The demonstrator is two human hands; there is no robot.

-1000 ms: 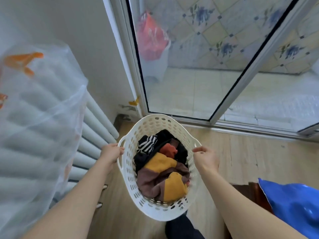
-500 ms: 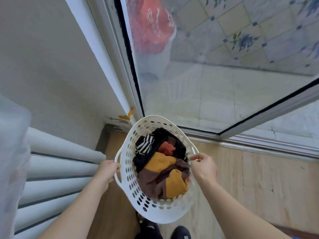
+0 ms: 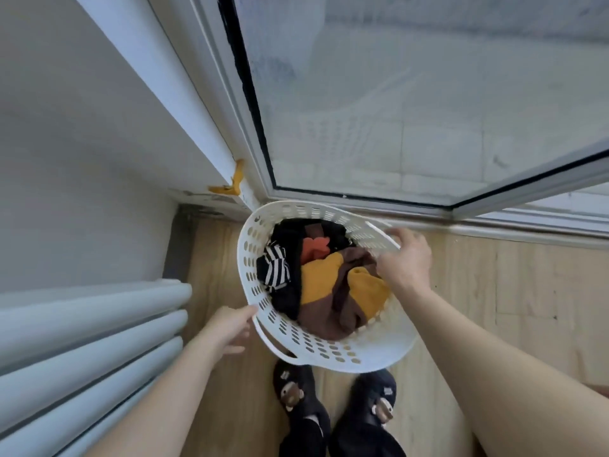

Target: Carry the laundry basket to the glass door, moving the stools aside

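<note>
The white perforated laundry basket (image 3: 329,352) sits low over the wooden floor, its far rim against the bottom frame of the glass door (image 3: 395,110). Striped, black, orange, yellow and brown clothes (image 3: 316,282) fill it. My right hand (image 3: 407,262) is curled over the basket's right handle. My left hand (image 3: 230,328) is beside the left wall of the basket with fingers spread, its fingertips just touching the plastic. No stool is in view.
A white radiator (image 3: 82,324) runs along the left wall. My two feet in dark slippers (image 3: 300,407) stand just behind the basket. An orange scrap (image 3: 232,184) sticks to the door frame's corner. The door's sill (image 3: 510,227) runs right along the wooden floor (image 3: 494,291).
I have stepped up to the door and bent down. The basket has dropped toward the floor by the door frame, and my left hand has come off its handle.
</note>
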